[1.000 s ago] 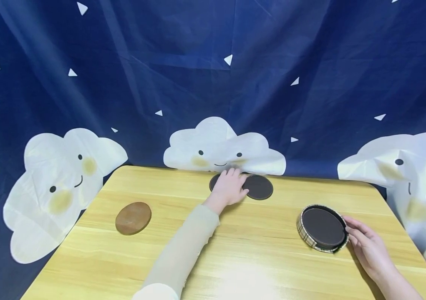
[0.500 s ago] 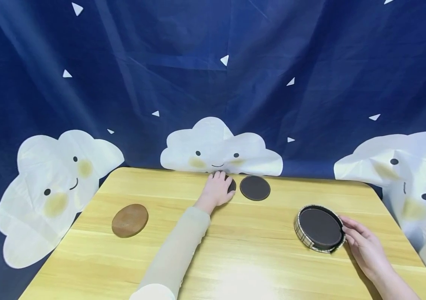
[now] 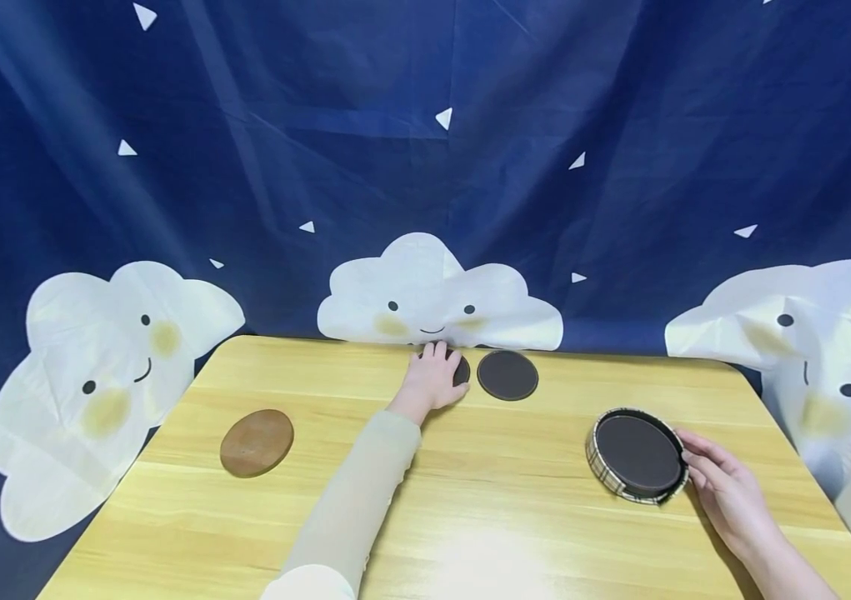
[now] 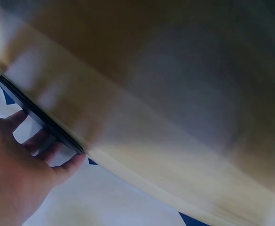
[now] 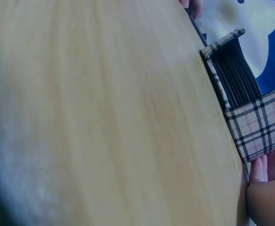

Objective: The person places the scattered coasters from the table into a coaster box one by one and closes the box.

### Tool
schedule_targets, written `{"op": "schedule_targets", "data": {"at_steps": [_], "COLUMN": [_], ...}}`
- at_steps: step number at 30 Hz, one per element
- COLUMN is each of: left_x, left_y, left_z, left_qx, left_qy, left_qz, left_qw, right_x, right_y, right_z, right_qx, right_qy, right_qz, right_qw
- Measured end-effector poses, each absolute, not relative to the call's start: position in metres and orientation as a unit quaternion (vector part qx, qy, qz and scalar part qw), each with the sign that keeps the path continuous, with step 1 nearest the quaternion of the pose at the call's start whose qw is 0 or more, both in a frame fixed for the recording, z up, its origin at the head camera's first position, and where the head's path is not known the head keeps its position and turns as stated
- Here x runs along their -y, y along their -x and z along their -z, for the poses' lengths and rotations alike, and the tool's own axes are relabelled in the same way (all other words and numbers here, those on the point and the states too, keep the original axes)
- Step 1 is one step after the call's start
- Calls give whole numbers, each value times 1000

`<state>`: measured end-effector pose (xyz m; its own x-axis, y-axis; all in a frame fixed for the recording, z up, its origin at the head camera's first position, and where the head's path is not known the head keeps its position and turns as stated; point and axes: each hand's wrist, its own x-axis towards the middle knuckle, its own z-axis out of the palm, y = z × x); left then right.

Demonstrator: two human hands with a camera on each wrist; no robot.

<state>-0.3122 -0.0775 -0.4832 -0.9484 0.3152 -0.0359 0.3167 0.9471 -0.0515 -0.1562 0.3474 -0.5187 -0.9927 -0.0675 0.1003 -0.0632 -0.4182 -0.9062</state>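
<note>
At the table's far edge my left hand [image 3: 433, 379] spreads over a round black coaster [image 3: 463, 371], mostly hidden under the palm. In the left wrist view, thumb and fingertips hold that coaster [image 4: 38, 115] at opposite edges. A second black coaster [image 3: 508, 375] lies flat just to its right. On the right stands a round plaid coaster holder [image 3: 605, 467], with a stack of black coasters [image 3: 638, 450] inside. My right hand [image 3: 728, 496] rests its extended fingers against the holder's right side. The right wrist view shows the holder's slot [image 5: 236, 73] with the stacked edges.
A brown round coaster [image 3: 257, 443] lies at the left of the wooden table [image 3: 515, 517]. Behind the table hangs a dark blue curtain [image 3: 365, 150] with white clouds and small triangles.
My left hand has shifted left, off the right-hand black coaster and onto the one beside it. Over the last half second it barely moves. The right hand stays at the holder.
</note>
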Motion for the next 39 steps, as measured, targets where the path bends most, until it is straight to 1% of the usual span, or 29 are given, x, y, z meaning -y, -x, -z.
{"op": "schedule_targets", "data": {"at_steps": [12, 19, 26, 39], "left_x": [82, 83, 82, 76], "left_y": [313, 312, 312, 302], "left_z": [482, 480, 479, 467], "left_qx": [-986, -986, -987, -980], "left_qy": [-160, -163, -156, -196], "left_qz": [20, 22, 35, 41], "left_qw": [34, 27, 32, -16], "right_x": [-347, -347, -347, -349], "right_y": [158, 157, 157, 157], "right_z": [518, 518, 517, 519], "right_qx": [-535, -535, -536, -545], "right_qy": [66, 62, 61, 63], "right_qz": [842, 843, 842, 836], "right_qw": [3, 2, 2, 4]}}
